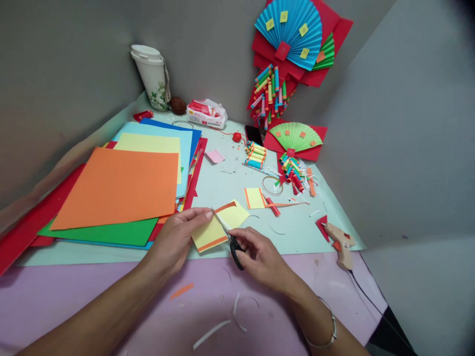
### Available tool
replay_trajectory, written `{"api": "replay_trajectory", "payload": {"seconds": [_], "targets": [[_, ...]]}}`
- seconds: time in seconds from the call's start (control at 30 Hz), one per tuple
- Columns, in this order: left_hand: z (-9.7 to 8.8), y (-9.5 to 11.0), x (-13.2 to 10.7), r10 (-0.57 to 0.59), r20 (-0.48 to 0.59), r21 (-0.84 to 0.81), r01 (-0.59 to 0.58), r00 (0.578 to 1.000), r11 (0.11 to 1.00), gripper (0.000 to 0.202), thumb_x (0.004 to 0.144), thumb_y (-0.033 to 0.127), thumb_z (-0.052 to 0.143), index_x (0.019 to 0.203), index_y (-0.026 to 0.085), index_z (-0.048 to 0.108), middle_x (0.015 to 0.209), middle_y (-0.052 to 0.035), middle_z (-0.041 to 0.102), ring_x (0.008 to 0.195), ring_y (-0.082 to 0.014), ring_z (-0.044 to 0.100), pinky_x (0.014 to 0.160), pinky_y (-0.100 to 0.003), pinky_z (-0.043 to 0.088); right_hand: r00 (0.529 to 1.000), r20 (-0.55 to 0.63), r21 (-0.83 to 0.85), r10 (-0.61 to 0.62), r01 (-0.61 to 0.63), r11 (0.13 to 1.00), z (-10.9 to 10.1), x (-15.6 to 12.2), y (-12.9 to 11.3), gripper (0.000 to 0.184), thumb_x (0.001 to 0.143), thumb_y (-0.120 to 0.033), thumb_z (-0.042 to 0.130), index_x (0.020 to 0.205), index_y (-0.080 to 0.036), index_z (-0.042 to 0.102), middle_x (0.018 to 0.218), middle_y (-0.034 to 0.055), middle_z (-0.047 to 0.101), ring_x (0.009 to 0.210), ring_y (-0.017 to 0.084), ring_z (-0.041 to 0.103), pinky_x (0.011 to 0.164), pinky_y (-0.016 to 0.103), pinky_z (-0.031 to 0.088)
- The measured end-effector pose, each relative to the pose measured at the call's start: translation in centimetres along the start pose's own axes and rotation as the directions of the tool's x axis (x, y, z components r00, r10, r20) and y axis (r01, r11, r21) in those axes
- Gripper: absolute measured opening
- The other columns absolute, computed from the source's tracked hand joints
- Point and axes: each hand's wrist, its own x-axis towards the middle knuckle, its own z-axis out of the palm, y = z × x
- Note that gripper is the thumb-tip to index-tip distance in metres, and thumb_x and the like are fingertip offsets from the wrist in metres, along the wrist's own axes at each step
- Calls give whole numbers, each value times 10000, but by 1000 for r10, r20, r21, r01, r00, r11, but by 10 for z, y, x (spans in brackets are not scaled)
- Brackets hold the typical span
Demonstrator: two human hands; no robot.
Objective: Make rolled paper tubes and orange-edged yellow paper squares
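Observation:
My left hand (176,237) pinches the left side of a yellow paper piece (210,232) with orange strips along two of its edges. In my right hand (261,254) is a pair of black-handled scissors (235,249), fingers through the loops. The blades lie across the yellow paper, their tips close to my left thumb. A smaller yellow piece with orange edges (255,198) rests on the table beyond my right hand, beside a red glue stick or paper tube (273,207) and a thin orange strip (287,204).
Coloured paper sheets (118,190) are stacked at left. A glue gun (341,244) with a cord lies at right. Rolled paper tubes (255,154), a tape ring (272,185), a tissue pack (207,113) and a white cup (152,79) stand farther back. Paper fans (295,136) lean on the wall.

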Motion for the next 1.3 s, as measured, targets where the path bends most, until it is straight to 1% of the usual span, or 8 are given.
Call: {"api": "replay_trajectory", "payload": {"seconds": [0.23,0.53,0.8,0.9,1.0,1.1,1.17,1.3], "targets": [[0,-2,1,-22,-1,-45,22,1000,999,255,657,358,860,826,192,764,758,-8,749,694,-138,660,650,-213,509,999,28,33,-21,21,999,-1,0,2,455,818,-126,573,1259,-226,619,927,24,530,817,142,524,722,261,459],[1,0,3,-15,-13,-32,15,1000,999,279,651,373,863,839,188,772,817,-26,753,738,-158,657,665,-234,513,1000,23,69,3,-5,998,-2,0,2,436,824,-130,563,1243,-228,635,892,13,517,739,125,503,698,263,451],[1,-3,4,-63,67,106,56,996,993,380,681,394,841,991,212,719,911,-20,749,749,-153,667,654,-237,505,993,-118,-94,19,-30,995,-28,4,7,474,842,-183,577,1315,-204,595,934,40,579,817,157,543,732,282,467],[0,0,3,-61,94,199,41,994,979,460,669,409,833,1058,220,677,970,-18,721,753,-169,672,648,-264,506,998,-61,-130,25,-33,991,-38,2,3,502,847,-175,573,1347,-211,574,954,40,590,834,161,548,768,298,473],[-5,5,4,45,104,408,-84,994,909,479,670,436,802,1077,224,666,925,-8,695,742,-177,657,625,-265,476,998,58,-199,3,9,980,-49,-1,-6,496,834,-155,595,1323,-232,599,954,30,592,846,161,557,815,313,469],[-10,10,7,124,153,629,-194,980,753,459,705,448,740,1108,243,659,881,4,704,644,-153,608,567,-254,421,992,124,-237,16,14,971,-58,-4,-13,502,821,-132,607,1308,-250,617,943,22,592,867,163,577,814,305,469],[-12,13,8,131,184,690,-223,974,689,463,718,455,708,1130,251,648,881,6,720,601,-147,588,551,-256,413,988,151,-265,21,20,964,-62,-6,-15,490,816,-126,621,1287,-258,637,929,15,595,870,160,584,823,301,467],[-12,14,8,125,213,696,-240,969,676,484,698,494,685,1110,241,653,907,-15,755,704,-201,662,611,-275,467,980,196,-304,17,44,952,-63,-8,-13,465,816,-146,656,1265,-269,658,905,4,608,808,144,574,784,283,464]]}}
